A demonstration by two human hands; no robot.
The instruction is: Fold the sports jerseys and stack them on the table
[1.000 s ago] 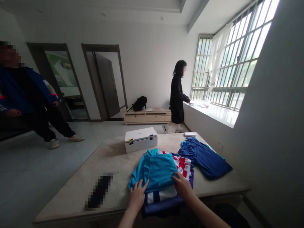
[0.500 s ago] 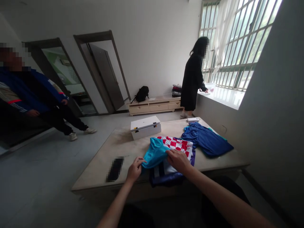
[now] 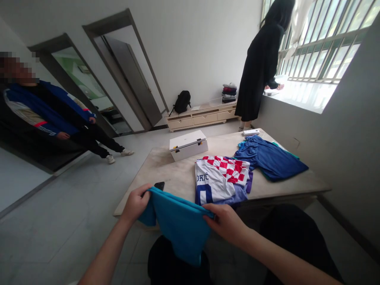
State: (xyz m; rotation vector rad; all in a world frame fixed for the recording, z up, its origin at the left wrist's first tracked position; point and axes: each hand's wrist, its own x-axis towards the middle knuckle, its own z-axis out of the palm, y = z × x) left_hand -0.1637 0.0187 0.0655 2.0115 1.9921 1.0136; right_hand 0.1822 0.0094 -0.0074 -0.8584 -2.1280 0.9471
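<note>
A folded bright-blue garment (image 3: 181, 223) hangs between my two hands, above my lap and in front of the table edge. My left hand (image 3: 138, 204) pinches its upper left corner; my right hand (image 3: 224, 221) grips the upper right. Whether it is a shirt or shorts I cannot tell. Beyond my right hand, a white jersey with dark lettering and a red-and-white checked part (image 3: 218, 176) lies folded on top of purple clothing (image 3: 251, 182). Dark blue garments (image 3: 267, 158) lie spread at the table's right side. Just past my left hand, a black phone (image 3: 160, 185) is partly hidden.
The low table (image 3: 160, 158) bears a white box (image 3: 189, 146) and a small white device (image 3: 251, 132). Behind stands a cabinet (image 3: 204, 118) with a backpack (image 3: 182, 101) and stacked clothes (image 3: 228, 93). One person (image 3: 56, 107) is at left, another (image 3: 261, 67) by the window.
Both hands have lifted the bright-blue garment off the clothes pile and drawn it toward me, leftward, uncovering the white jersey's lettering. My view has tilted downward.
</note>
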